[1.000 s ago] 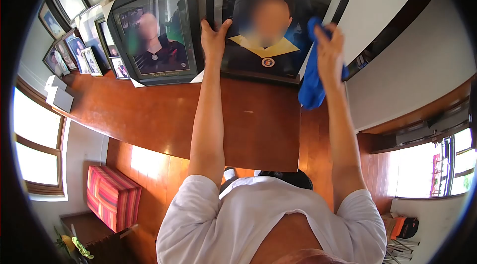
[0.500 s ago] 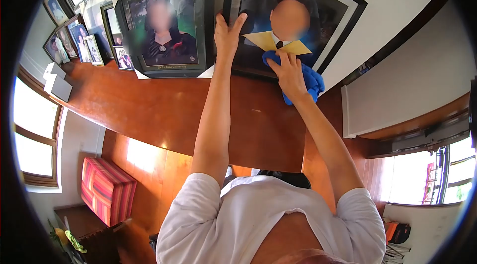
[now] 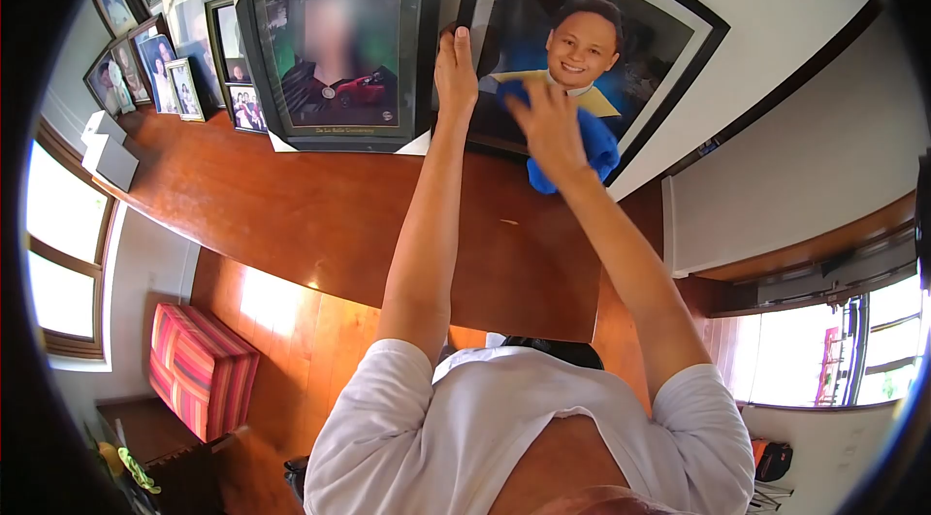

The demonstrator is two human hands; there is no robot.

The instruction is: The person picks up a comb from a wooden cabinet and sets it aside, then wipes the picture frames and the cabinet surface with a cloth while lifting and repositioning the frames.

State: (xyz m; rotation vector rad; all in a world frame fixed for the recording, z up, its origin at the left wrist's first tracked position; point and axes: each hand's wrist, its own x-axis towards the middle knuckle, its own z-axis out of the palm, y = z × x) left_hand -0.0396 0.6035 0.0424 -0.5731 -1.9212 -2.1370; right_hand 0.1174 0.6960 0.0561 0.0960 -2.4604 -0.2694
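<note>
Wiping looks partway, remainder unclear: right hand (image 3: 555, 135) clutches bright-blue fabric cloth (image 3: 600, 146) against large black-framed rectangular portrait (image 3: 635, 69) near far-right corner of brown wooden tabletop (image 3: 320, 200), left hand (image 3: 455, 79) at portrait's left edge, can't tell if gripping.

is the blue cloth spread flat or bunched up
Bunched up: the blue cloth shows in rounded folds under the right hand.

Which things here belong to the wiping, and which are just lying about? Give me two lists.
Part of the job:
- blue cloth, in the right hand
- large framed portrait, left hand at its edge

Just lying about:
- portrait frame with white corners
- small photo frames
- white boxes
- striped cube seat
</note>
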